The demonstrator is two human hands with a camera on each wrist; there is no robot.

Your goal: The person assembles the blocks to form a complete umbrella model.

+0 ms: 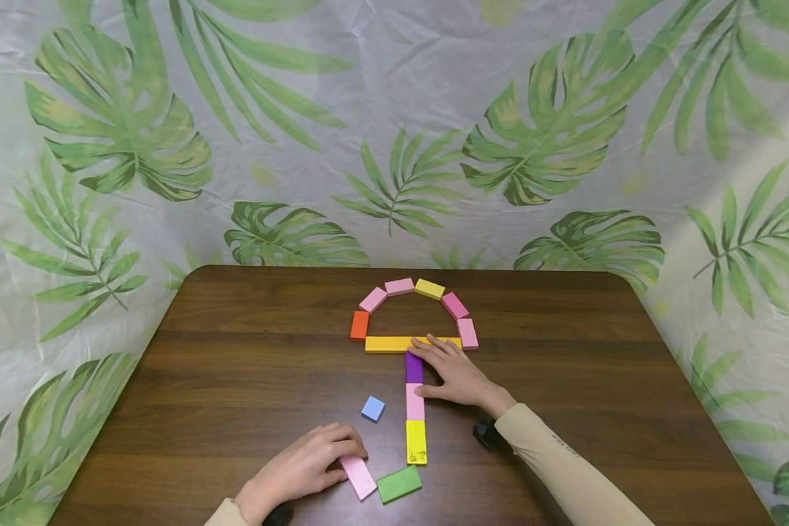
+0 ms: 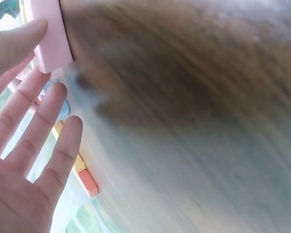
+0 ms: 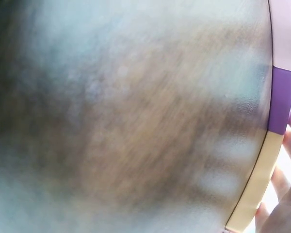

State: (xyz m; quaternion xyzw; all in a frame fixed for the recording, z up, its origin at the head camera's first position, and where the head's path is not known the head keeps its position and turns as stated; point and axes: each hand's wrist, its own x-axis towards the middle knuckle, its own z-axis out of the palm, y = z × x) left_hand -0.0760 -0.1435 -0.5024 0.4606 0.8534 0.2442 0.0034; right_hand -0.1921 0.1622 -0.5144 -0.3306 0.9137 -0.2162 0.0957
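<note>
My left hand [image 1: 312, 462] pinches a pink block [image 1: 359, 478] between thumb and fingers near the front of the table. In the left wrist view the thumb lies on that pink block [image 2: 56, 39], and the other fingers are spread. Beside its lower end sits a green block [image 1: 399, 484]. My right hand [image 1: 456, 374] lies with extended fingertips on the long orange block [image 1: 388, 345]. Its thumb touches a pink block [image 1: 415, 408] in the column below. That column also has a purple block [image 1: 414, 367] and a yellow block [image 1: 416, 442].
An arch of blocks stands above the orange one, from a red block [image 1: 359, 326] past a pale yellow block [image 1: 429, 288] to a pink block [image 1: 467, 333]. A small blue block [image 1: 372, 409] lies left of the column on the wooden table [image 1: 237, 365].
</note>
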